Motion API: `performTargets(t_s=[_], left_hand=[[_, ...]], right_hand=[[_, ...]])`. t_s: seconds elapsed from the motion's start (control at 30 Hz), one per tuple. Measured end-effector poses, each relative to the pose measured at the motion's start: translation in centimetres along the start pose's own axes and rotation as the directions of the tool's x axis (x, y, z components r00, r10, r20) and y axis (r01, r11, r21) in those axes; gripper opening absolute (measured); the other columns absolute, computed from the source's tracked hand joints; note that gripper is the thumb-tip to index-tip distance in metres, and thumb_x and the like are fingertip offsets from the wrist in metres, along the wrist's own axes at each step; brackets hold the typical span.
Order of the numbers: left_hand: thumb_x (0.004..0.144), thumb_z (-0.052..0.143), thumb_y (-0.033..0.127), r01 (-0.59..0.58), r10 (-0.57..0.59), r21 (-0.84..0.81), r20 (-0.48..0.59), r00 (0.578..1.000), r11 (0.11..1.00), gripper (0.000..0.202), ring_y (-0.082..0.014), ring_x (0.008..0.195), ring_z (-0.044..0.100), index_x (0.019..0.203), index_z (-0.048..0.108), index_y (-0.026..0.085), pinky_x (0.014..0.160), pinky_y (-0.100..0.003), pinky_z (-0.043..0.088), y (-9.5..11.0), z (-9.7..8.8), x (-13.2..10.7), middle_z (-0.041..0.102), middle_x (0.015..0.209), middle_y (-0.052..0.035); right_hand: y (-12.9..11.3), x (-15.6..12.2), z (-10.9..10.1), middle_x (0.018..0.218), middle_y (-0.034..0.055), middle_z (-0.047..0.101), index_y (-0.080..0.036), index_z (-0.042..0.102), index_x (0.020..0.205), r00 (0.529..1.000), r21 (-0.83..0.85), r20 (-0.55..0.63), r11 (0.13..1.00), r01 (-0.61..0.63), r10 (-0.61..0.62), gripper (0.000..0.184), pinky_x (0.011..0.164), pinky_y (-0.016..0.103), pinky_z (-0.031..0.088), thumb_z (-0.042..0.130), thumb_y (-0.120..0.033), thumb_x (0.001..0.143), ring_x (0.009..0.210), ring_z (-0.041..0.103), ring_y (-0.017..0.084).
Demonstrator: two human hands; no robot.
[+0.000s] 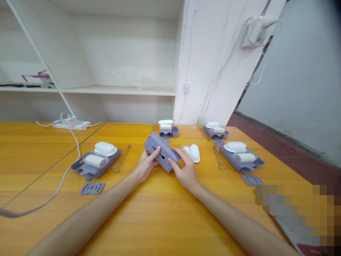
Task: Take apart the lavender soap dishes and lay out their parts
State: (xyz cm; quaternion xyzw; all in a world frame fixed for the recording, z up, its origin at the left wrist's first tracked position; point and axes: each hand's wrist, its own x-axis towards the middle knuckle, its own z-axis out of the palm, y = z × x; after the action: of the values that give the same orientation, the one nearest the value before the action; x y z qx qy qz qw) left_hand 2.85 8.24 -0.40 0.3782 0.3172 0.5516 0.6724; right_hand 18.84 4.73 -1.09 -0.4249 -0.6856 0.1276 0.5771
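A grey-purple plastic box [157, 143] is held tilted above the middle of the table, its face with two dark keyhole-like slots turned towards me. My left hand [147, 163] grips its left part, thumb lying across the slotted face. On the lower right end, my right hand [186, 170] is closed with its thumb and fingers around the edge. Just behind that hand sits a ribbed white plastic piece [195, 153], partly hidden. Farther back stands another grey-purple holder [165, 133] with white parts on top and a small grey-purple cup [175, 132] beside it.
Similar grey-purple holders with white parts stand left [98, 170], right [236, 161] and back right [213, 133]. Near them lie wire springs [121, 159] and flat slotted plates [92, 188]. A white cable [64, 177] crosses the table's left side from a power strip [71, 123].
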Motion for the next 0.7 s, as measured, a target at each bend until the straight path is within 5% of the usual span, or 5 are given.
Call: performTargets(t_s=[0.27, 0.7], left_hand=[[0.071, 0.073, 0.037, -0.071, 0.068, -0.029, -0.095, 0.993, 0.997, 0.047, -0.0187, 0.095, 0.063, 0.11, 0.051, 0.021, 0.083, -0.043, 0.054, 0.2, -0.82, 0.7, 0.061, 0.115, -0.0087], [0.071, 0.073, 0.037, -0.052, 0.053, 0.029, -0.035, 0.998, 0.998, 0.048, -0.0209, 0.094, 0.065, 0.11, 0.051, 0.019, 0.085, -0.045, 0.054, 0.26, -0.67, 0.47, 0.061, 0.114, -0.0104]], right_hand=[[0.96, 0.12, 0.24, 0.098, 0.0063, 0.064, -0.02, 0.045, 0.129, 0.948, 0.113, 0.167, 0.95, -0.29, 0.27, 0.051, 0.065, 0.03, 0.051, 0.058, -0.034, 0.082, 0.075, 0.06, 0.016], [0.4, 0.18, -0.02, 0.114, 0.0053, 0.06, -0.023, 0.045, 0.128, 0.984, 0.006, 0.092, 0.988, -0.155, 0.154, 0.051, 0.075, 0.03, 0.049, 0.059, -0.03, 0.08, 0.086, 0.058, 0.017]])
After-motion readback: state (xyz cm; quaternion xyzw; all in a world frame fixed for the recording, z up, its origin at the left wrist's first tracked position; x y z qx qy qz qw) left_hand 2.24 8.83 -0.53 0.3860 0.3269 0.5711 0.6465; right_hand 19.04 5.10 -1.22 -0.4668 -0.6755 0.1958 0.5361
